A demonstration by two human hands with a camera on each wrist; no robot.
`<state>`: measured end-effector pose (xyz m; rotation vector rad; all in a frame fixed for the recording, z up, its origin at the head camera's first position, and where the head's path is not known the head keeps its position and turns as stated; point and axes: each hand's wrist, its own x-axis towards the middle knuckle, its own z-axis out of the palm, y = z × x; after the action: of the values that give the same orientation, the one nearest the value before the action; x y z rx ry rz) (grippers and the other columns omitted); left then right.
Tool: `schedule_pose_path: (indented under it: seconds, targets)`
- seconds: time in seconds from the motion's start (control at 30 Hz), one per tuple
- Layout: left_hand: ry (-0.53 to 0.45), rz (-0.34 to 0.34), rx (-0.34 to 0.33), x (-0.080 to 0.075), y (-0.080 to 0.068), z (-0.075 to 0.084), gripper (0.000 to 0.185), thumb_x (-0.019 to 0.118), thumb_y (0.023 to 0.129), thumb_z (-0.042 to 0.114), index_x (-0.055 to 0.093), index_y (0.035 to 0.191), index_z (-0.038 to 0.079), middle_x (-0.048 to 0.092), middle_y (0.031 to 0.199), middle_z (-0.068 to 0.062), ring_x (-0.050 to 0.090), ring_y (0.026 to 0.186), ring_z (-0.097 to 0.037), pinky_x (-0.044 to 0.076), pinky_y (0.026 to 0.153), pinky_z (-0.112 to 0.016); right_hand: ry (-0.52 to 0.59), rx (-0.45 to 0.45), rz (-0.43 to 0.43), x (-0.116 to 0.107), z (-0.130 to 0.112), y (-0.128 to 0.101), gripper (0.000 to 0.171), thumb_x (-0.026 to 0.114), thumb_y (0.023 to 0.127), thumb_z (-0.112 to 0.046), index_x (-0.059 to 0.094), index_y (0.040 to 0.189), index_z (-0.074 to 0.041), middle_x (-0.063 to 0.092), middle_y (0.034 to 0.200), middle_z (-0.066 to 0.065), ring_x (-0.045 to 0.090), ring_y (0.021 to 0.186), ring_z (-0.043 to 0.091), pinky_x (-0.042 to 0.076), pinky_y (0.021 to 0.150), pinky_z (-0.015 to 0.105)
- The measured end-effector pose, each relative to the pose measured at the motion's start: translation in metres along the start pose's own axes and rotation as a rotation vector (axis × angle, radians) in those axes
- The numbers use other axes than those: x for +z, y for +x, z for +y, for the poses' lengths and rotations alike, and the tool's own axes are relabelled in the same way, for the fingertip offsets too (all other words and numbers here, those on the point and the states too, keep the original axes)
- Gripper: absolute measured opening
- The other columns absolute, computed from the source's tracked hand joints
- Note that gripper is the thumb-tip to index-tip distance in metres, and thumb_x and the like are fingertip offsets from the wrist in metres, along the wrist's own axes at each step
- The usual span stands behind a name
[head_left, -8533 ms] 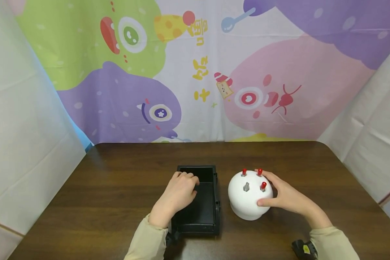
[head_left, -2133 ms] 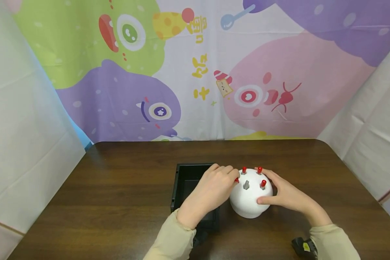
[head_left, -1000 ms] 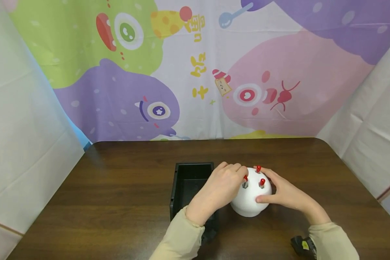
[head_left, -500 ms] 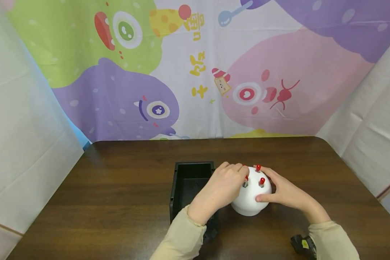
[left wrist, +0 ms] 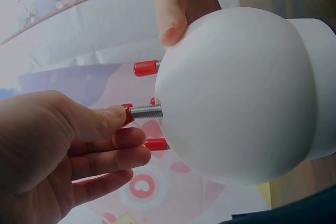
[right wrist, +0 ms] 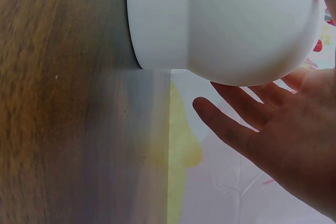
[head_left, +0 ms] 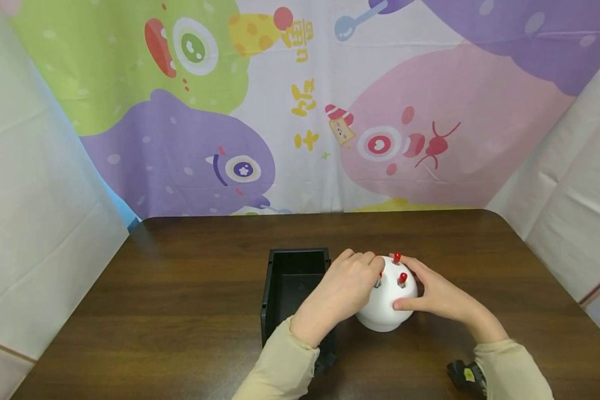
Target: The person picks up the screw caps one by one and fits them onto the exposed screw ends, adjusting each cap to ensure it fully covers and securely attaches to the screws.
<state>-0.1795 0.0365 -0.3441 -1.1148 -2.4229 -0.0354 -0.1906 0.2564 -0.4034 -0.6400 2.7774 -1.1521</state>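
A white ball-shaped body (head_left: 385, 305) on a narrower round base stands on the table, metal studs sticking out of its top. My left hand (head_left: 345, 283) pinches a red cap (left wrist: 127, 114) between thumb and forefinger, at the end of a bare threaded stud (left wrist: 147, 111). Its other fingers stay loosely bent below. From the right side, my right hand (head_left: 440, 294) holds the ball, thumb in front and fingers behind. Other red caps (head_left: 403, 278) sit on studs nearby; the left hand partly hides the stud tops in the head view.
Left of the ball is a black rectangular tray (head_left: 267, 300), partly covered by the left forearm. The brown wooden table (head_left: 180, 300) reaches back to a printed cartoon curtain (head_left: 320, 183). White cloth hangs at both sides.
My left hand has come from inside the black tray to the ball with a red cap, then moved slightly right onto the bare stud. The right hand keeps holding the ball.
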Motion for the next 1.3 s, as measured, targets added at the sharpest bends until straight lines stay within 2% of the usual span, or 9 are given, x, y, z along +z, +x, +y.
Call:
schedule_pose_path:
  seconds: [0.13, 0.4, 0.7, 1.3]
  targets:
    - [0.003, 0.001, -0.002, 0.0, 0.0001, 0.0004, 0.012, 0.066, 0.082, 0.017, 0.062, 0.093, 0.013, 0.063, 0.085, 0.004, 0.06, 0.076, -0.009, 0.041, 0.07, -0.021, 0.006, -0.001, -0.003, -0.0001, -0.0003, 0.0, 0.085, 0.076, 0.07, -0.036, 0.031, 0.136, -0.005, 0.042, 0.132, 0.012, 0.047, 0.111, 0.024, 0.044, 0.085, 0.033]
    - [0.011, -0.01, -0.003, 0.0002, 0.0007, 0.0019, 0.014, 0.065, 0.083, 0.02, 0.062, 0.095, 0.013, 0.064, 0.086, 0.003, 0.06, 0.077, -0.009, 0.041, 0.071, -0.022, -0.015, 0.009, 0.0, 0.0006, -0.0007, -0.0007, 0.087, 0.075, 0.071, -0.037, 0.03, 0.137, -0.004, 0.042, 0.133, 0.014, 0.047, 0.112, 0.026, 0.042, 0.086, 0.043]
    - [0.031, -0.004, -0.002, 0.0001, 0.0011, 0.0027, 0.012, 0.065, 0.083, 0.019, 0.062, 0.093, 0.013, 0.063, 0.084, 0.004, 0.06, 0.075, -0.009, 0.041, 0.07, -0.022, -0.015, -0.002, 0.002, 0.0002, -0.0009, -0.0014, 0.087, 0.076, 0.071, -0.036, 0.03, 0.137, -0.003, 0.041, 0.133, 0.013, 0.045, 0.114, 0.025, 0.042, 0.088, 0.04]
    - [0.029, -0.02, -0.01, 0.0002, 0.0009, 0.0046, 0.014, 0.062, 0.085, 0.023, 0.062, 0.095, 0.013, 0.063, 0.084, 0.003, 0.06, 0.074, -0.009, 0.04, 0.068, -0.022, -0.025, -0.007, 0.01, 0.0005, -0.0004, -0.0012, 0.085, 0.076, 0.07, -0.036, 0.032, 0.136, -0.004, 0.042, 0.133, 0.012, 0.046, 0.114, 0.024, 0.042, 0.089, 0.041]
